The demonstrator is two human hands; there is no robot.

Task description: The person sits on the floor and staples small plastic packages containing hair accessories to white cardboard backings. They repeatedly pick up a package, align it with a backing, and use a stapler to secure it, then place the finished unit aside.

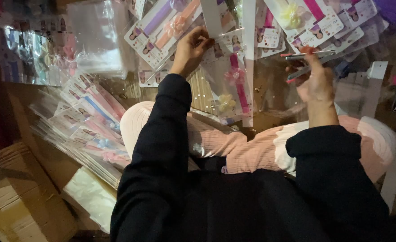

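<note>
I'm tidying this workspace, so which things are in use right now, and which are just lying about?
In use:
- left hand, pinching the top of a clear sleeve holding flower headbands
- right hand, with a grip on a slim metal tool

Lying about:
- stack of packed headband cards
- pile of empty clear bags
- cardboard box

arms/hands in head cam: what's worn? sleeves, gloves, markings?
Both arms wear long, loose black sleeves reaching the wrists, with no visible markings. The left hand and right hand are bare: no gloves; no rings or watch can be made out. The right thumbnail looks painted red.
</note>
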